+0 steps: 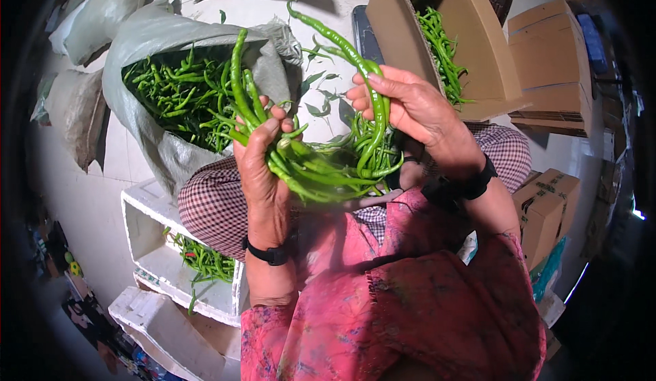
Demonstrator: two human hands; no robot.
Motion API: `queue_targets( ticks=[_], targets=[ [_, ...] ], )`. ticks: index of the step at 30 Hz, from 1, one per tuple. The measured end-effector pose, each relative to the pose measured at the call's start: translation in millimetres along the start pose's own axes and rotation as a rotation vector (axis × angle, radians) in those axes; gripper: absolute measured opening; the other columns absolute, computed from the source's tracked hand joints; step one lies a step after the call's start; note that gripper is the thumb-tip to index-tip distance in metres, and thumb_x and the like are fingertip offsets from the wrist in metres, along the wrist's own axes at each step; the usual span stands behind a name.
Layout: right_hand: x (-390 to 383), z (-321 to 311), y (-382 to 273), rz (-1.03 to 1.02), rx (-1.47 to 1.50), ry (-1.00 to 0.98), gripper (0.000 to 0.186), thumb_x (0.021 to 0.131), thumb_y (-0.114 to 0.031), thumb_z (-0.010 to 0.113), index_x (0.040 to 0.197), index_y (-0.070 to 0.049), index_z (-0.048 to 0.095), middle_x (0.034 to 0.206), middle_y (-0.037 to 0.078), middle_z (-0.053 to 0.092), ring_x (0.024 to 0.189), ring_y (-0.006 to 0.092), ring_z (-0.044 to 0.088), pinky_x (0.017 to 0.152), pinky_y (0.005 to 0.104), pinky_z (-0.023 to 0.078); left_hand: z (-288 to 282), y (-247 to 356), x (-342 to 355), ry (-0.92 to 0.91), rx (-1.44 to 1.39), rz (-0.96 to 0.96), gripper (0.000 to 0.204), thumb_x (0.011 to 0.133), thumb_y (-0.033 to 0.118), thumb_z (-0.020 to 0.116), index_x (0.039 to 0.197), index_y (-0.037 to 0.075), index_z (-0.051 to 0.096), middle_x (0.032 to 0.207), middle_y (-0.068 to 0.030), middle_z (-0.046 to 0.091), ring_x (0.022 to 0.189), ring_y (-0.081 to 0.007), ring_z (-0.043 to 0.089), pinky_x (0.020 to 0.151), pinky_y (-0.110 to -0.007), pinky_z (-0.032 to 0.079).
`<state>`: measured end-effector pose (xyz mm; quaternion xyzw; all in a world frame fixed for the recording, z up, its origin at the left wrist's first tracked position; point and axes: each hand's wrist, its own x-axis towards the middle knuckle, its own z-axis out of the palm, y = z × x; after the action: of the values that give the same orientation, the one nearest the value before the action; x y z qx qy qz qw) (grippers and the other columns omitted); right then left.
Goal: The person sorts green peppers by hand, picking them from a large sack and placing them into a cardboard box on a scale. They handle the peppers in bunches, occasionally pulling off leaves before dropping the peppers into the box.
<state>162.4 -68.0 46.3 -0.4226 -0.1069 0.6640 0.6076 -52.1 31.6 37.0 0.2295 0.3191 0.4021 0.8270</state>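
Note:
My left hand (261, 172) is closed around a bunch of long green chili peppers (311, 172), some sticking up past the thumb and others hanging toward the middle. Facing it, my right hand (434, 118) pinches a few long, glossy green chili peppers (378, 104) between thumb and fingers; their tips curve up to the left and down. Beneath the hands, more peppers (362, 136) lie in a heap in front of my lap, partly hidden by those I hold. To the left, an open whitish woven sack (133, 56) is full of green chili peppers (181, 94).
An open cardboard box (486, 53) with green peppers stands at the far right, beside a stack of flattened cartons (547, 60). White foam boxes (145, 224) sit at the near left, one holding peppers. Loose leaves (318, 107) litter the floor. A smaller carton (543, 217) is at right.

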Motion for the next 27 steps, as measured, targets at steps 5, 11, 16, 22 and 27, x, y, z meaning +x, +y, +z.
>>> queue_targets(
  ticks=[5,11,16,22,27],
  targets=[
    [-6.7,-6.4,-21.7,-0.097,0.037,-0.029,0.033,0.098,-0.021,0.051,0.117,0.007,0.052,0.107,0.018,0.064,0.094,0.0217,0.064,0.083,0.0305,0.053,4.3,3.9,-3.2,-0.042,-0.120,-0.055,0.038,0.083,-0.003,0.054,0.119,0.004,0.046,0.094,-0.0099,0.059,0.077,-0.0165,0.058,0.066,-0.028,0.051],
    [-20.2,-23.5,-58.0,-0.278,0.024,-0.018,0.034,0.096,-0.015,0.053,0.119,0.010,0.051,0.104,0.019,0.064,0.090,0.0210,0.064,0.080,0.0298,0.054,-3.0,6.1,0.3,-0.115,-0.220,-0.065,0.041,0.082,0.007,0.055,0.122,0.006,0.045,0.094,-0.0075,0.056,0.077,-0.0150,0.056,0.064,-0.027,0.049],
    [-47.1,-78.9,-125.9,-0.464,-0.335,0.354,0.044,0.096,-0.020,0.053,0.129,0.009,0.046,0.118,0.022,0.060,0.101,0.0236,0.063,0.086,0.0334,0.053,-2.8,13.0,-1.1,-0.206,-0.420,-0.136,0.046,0.083,0.009,0.054,0.127,0.006,0.040,0.100,-0.0088,0.050,0.079,-0.0149,0.050,0.072,-0.032,0.047],
    [-49.9,-63.6,-92.4,-0.494,-1.290,0.565,0.048,0.090,-0.034,0.059,0.126,-0.003,0.054,0.121,0.013,0.059,0.112,0.0217,0.055,0.097,0.0326,0.042,0.7,7.9,-1.1,-0.319,-0.530,-0.128,0.052,0.084,0.009,0.054,0.133,0.006,0.036,0.099,-0.0091,0.048,0.080,-0.0156,0.050,0.073,-0.033,0.048],
    [-37.5,28.3,-8.9,-0.050,-0.942,-0.324,0.055,0.093,-0.048,0.053,0.128,-0.005,0.054,0.121,0.012,0.059,0.112,0.0215,0.055,0.094,0.0306,0.043,-1.8,5.7,-0.2,-0.396,-0.630,-0.166,0.053,0.084,0.006,0.052,0.135,0.006,0.036,0.098,-0.0092,0.046,0.080,-0.0157,0.049,0.073,-0.033,0.047]
  ],
)
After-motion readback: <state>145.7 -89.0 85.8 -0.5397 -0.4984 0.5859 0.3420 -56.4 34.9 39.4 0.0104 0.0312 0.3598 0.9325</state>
